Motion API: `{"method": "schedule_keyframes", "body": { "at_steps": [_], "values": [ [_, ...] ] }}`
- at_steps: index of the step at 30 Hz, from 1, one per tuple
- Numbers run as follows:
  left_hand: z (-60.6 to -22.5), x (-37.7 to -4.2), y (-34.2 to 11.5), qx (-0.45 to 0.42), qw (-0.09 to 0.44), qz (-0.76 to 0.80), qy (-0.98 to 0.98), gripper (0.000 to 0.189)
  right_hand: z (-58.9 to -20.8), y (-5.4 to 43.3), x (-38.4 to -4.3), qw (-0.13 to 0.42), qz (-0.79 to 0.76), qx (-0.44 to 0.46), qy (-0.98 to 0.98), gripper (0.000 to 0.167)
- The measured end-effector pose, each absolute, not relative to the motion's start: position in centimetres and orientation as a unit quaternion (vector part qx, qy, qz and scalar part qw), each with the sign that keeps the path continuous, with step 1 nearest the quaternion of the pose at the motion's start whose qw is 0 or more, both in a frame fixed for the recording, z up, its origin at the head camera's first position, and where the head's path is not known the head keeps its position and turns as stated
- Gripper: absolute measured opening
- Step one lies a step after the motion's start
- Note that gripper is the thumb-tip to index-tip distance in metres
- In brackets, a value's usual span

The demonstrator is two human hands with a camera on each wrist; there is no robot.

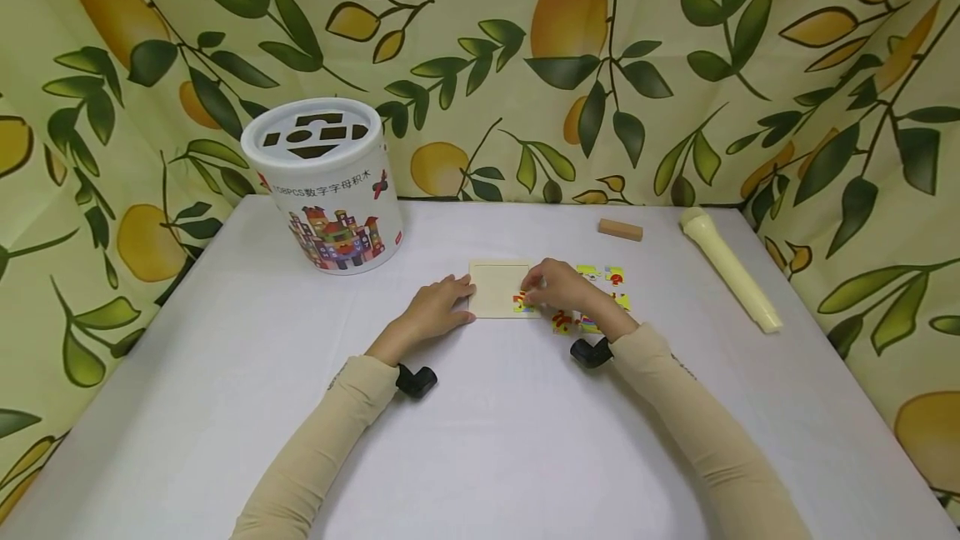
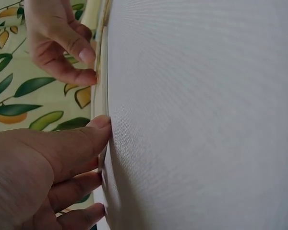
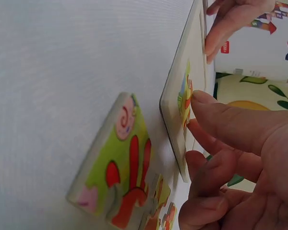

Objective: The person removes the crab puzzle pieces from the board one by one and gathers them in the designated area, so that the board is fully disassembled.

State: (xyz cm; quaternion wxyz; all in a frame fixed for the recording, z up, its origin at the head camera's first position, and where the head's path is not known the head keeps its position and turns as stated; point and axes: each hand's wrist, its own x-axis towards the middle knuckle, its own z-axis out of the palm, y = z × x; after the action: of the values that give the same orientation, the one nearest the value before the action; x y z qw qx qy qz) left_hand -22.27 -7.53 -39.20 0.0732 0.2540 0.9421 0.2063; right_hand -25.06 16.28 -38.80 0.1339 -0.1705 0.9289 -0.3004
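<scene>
A shallow wooden puzzle board (image 1: 495, 286) lies flat on the white table. My left hand (image 1: 437, 307) rests against its left edge, thumb near the bottom corner and fingers extended along the side; in the left wrist view the left thumb (image 2: 81, 143) touches that edge. At the board's lower right, my right hand (image 1: 564, 285) pinches a colourful jigsaw piece (image 3: 185, 98) between thumb and index finger. The piece lies within the frame, low against its base. Several loose jigsaw pieces (image 1: 562, 322) lie right of the board, partly hidden beneath the right hand and wrist.
A white lidded block bucket (image 1: 330, 190) with shape holes stands at the back left. Toward the back right lie a small wooden block (image 1: 620, 229) and a cream microphone-shaped object (image 1: 731, 272). Fruit-patterned curtains (image 1: 480, 65) enclose the table's back and sides.
</scene>
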Motion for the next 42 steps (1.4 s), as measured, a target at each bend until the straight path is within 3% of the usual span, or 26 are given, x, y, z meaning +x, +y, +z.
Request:
{"method": "schedule_keyframes", "body": {
  "at_steps": [33, 42],
  "values": [
    [-39.2, -22.3, -7.3, 0.247, 0.073, 0.206, 0.944, 0.053, -39.4, 17.2, -25.1, 0.144, -0.39, -0.166, 0.894, 0.012],
    [-39.2, -22.2, -7.5, 0.253, 0.071, 0.208, 0.942, 0.052, -39.4, 18.0, -24.7, 0.089, -0.396, -0.191, 0.894, 0.01]
  ]
}}
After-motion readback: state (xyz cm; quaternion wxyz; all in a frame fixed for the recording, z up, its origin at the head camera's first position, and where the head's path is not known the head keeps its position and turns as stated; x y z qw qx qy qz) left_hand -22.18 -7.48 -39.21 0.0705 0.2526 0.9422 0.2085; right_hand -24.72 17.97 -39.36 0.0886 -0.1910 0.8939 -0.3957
